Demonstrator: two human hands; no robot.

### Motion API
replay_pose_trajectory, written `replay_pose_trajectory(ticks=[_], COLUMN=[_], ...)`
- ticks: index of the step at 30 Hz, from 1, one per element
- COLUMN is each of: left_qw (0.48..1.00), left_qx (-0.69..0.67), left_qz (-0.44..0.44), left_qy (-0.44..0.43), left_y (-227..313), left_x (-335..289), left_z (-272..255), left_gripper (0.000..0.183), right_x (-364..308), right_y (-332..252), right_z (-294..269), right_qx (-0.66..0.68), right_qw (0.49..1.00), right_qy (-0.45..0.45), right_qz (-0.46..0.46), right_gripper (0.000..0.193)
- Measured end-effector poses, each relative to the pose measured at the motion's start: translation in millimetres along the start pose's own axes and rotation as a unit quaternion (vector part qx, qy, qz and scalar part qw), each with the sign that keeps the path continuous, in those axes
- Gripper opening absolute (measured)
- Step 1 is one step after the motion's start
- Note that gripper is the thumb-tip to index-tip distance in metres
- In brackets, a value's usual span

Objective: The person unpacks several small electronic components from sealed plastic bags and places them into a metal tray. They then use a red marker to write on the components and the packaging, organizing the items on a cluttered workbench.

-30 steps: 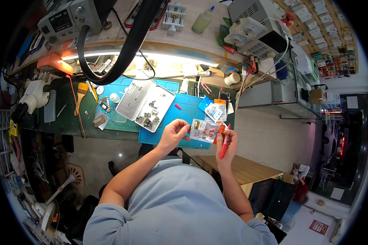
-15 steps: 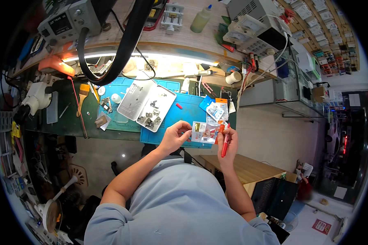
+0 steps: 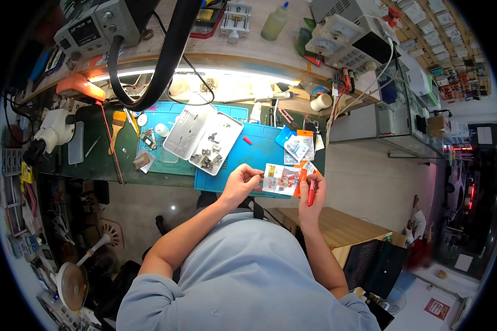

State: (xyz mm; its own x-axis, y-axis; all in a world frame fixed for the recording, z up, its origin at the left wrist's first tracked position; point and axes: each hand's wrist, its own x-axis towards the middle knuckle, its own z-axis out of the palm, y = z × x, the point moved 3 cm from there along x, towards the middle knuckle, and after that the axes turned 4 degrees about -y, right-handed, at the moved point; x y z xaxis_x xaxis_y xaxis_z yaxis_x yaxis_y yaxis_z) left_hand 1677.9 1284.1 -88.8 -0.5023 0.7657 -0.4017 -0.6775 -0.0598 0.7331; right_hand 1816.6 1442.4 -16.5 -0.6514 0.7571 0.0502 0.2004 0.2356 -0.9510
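Note:
My left hand pinches the left edge of a small clear packet with coloured parts inside, held just above the near edge of the blue work mat. My right hand holds the packet's right side and also grips a red pen-like tool pointing down. An orange-backed packet shows behind the clear one. Both forearms come up from my grey shirt.
Two metal trays with small parts lie on the mat. More packets lie at its right end. A microscope, a brush, a black hose, bench instruments and a white cup surround the bench. A wooden stool stands below right.
Both hands have stayed together on the packet with only slight shifts; the red tool remains in my right hand.

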Motion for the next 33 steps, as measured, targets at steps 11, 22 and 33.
replay_pose_trajectory(ticks=[11, 22, 33], left_qw=[0.993, 0.998, 0.987], left_qx=[-0.067, -0.021, -0.139], left_qz=[0.074, 0.049, 0.004], left_qy=[0.063, 0.04, 0.085], left_y=[-1.9, -5.9, -2.1], left_x=[-1.2, -2.5, -4.5], left_z=[-0.6, 0.2, -10.1], left_gripper=[0.008, 0.039, 0.038], right_x=[-14.4, -14.6, 3.0], right_y=[21.9, 10.7, 70.4], right_z=[7.8, 8.9, -1.2], right_qx=[0.038, 0.012, 0.127], right_qw=[0.997, 1.0, 0.98], right_qy=[0.013, 0.021, 0.099], right_qz=[0.069, 0.014, 0.114], right_gripper=[0.02, 0.019, 0.031])
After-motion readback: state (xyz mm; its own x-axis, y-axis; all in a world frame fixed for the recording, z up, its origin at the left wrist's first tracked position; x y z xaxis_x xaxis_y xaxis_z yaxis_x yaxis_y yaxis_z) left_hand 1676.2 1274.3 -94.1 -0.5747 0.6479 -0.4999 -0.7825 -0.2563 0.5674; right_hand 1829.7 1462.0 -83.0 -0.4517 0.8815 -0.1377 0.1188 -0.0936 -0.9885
